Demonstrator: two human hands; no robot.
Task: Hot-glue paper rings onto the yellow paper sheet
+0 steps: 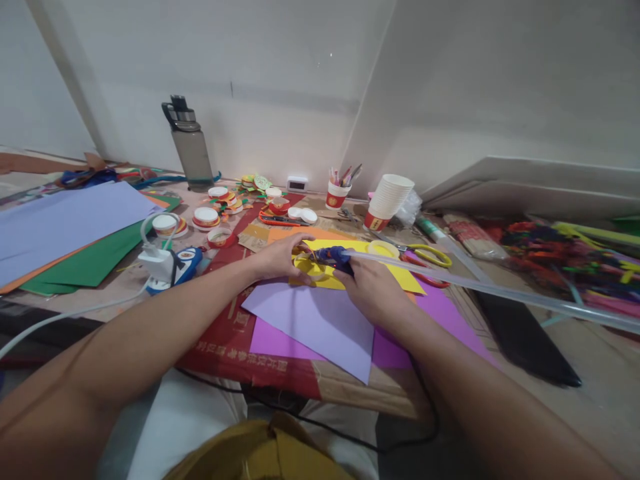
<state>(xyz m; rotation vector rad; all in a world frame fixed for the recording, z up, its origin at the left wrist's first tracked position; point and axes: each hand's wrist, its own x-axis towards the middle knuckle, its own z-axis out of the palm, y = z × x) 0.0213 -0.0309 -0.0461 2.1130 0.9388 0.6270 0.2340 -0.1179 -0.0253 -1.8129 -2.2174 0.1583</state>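
a lavender sheet (315, 320) lies nearest. beyond it the right hand (375, 290) is closed round a blue glue gun (330, 256), over a yellow sheet (409, 281); the gun's long axis runs sideways, nozzle to the left, a long clear glue stick (475, 285) out to the right. the left hand (283, 259) curls by the nozzle; whether it grips anything, i cannot tell. behind stand stacked paper cups (393, 197).

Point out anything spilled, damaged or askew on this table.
Nothing looks spilled or damaged. The lavender sheet beside the yellow paper lies askew over the purple sheet: their edges don't line up, and one corner points toward the near edge of the cardboard.
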